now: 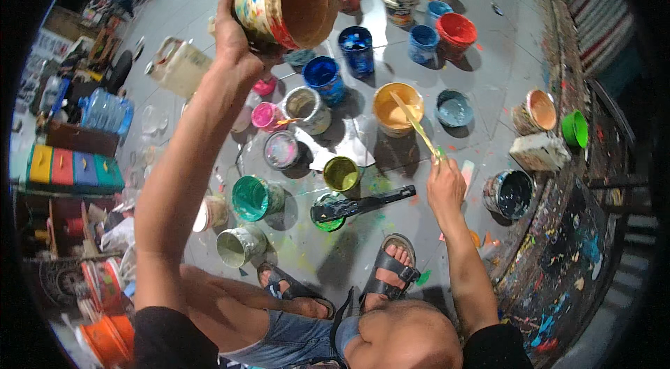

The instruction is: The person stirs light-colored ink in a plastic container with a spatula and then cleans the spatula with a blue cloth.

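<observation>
My left hand [236,41] is closed round a paint-splashed bucket [258,7], raised high and tipped so its brownish mouth faces right. My right hand [447,184] grips a slim, paint-coated stirring stick [423,133]. Its far end lies in a tub of yellow-orange paint [386,121] on the floor. Just right of that tub stands a grey-blue paint cup [454,109]. Two dark blue paint pots [324,77] stand below the raised bucket. Whether any paint is inside the raised bucket, I cannot tell.
Many paint containers stand on the grey tiles, among them a green tub [255,198] and a black one [508,194]. A black-coated flat tool [363,204] lies across a green lid near my sandalled feet. A paint-stained board [551,257] runs along the right.
</observation>
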{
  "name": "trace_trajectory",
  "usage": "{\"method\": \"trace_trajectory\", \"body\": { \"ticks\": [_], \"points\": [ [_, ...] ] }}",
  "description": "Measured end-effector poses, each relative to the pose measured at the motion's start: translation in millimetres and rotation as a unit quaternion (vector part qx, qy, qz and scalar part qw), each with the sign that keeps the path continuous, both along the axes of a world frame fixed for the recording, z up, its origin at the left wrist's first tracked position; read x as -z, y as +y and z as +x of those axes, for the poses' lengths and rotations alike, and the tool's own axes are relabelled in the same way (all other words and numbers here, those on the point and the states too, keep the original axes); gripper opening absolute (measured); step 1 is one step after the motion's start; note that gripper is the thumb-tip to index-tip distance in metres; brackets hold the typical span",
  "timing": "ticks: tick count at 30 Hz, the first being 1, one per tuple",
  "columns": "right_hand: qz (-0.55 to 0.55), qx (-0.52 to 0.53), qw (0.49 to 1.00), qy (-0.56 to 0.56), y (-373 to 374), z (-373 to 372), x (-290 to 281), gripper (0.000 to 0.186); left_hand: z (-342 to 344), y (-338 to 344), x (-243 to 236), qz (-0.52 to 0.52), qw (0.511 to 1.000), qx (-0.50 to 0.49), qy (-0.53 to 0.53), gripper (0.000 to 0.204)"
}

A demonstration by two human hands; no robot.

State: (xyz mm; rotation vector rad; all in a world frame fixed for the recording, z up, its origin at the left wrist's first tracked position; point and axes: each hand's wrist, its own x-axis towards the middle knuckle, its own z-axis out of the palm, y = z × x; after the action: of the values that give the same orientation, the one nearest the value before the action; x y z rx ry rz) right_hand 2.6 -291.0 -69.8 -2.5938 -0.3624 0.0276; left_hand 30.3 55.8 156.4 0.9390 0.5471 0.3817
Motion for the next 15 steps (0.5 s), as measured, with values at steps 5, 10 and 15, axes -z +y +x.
{"method": "trace_trajectory", "body": {
  "ticks": [5, 10, 15],
  "points": [
    [-0.040, -0.040, 0.997, -0.047, -15.5, -21.6, 19.7, 0.025, -50.2, 34.3, -44.8, 0.029, 0.996, -0.073, -0.033, 0.064],
    [-0.046, -0.052, 0.995, -0.070, -37.9, -33.0, 11.5, 0.023, -125.9, 82.5, -63.7, 0.084, 0.981, -0.172, 0.021, 0.061],
    [-0.114, -0.055, 0.991, 0.033, -36.8, -42.0, -42.4, 0.025, -232.3, 108.8, -81.6, 0.098, 0.944, -0.313, 0.035, 0.066]
  ]
}}
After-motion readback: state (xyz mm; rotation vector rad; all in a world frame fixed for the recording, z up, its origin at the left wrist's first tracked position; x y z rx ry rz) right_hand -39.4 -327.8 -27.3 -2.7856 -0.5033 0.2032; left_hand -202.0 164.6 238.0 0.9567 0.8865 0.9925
